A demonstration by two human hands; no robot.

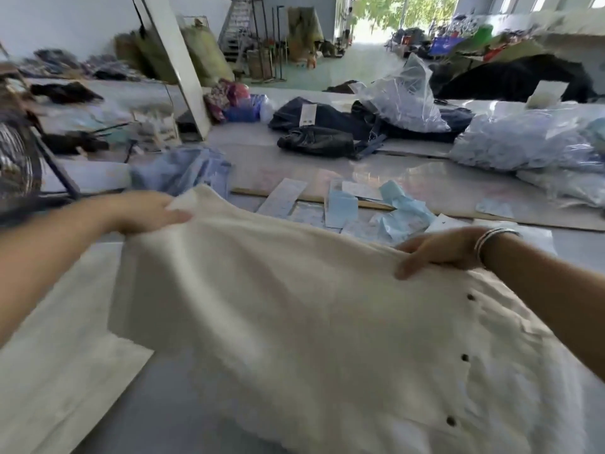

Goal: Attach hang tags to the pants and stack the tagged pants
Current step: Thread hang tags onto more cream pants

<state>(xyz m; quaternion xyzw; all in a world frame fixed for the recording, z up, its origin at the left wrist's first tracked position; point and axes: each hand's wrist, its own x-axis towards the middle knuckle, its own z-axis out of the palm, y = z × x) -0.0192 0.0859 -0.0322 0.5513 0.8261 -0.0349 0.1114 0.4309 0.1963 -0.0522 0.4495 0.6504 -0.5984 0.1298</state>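
— What fills the lower half of the frame?

— A cream-white garment, held up over a pale worktable. Three dark buttons run down its lower-right part.

— And the hands?

— The left hand, at centre left, grips the garment's upper-left corner, fingers curled round the cloth. The right hand, at centre right, grips the top edge, thumb on the near face. Silver bangles ring that wrist.

— Where are the tags?

— Light blue and white paper tags lie loose on the table just beyond the garment, at mid-frame, near a long wooden stick.

— Anything farther back?

— Dark garments lie heaped at upper centre, one with a white tag on it. Clear plastic bags of pale blue goods sit at the right. A second cream piece lies flat at lower left. The frame is blurred, so finer detail cannot be told.
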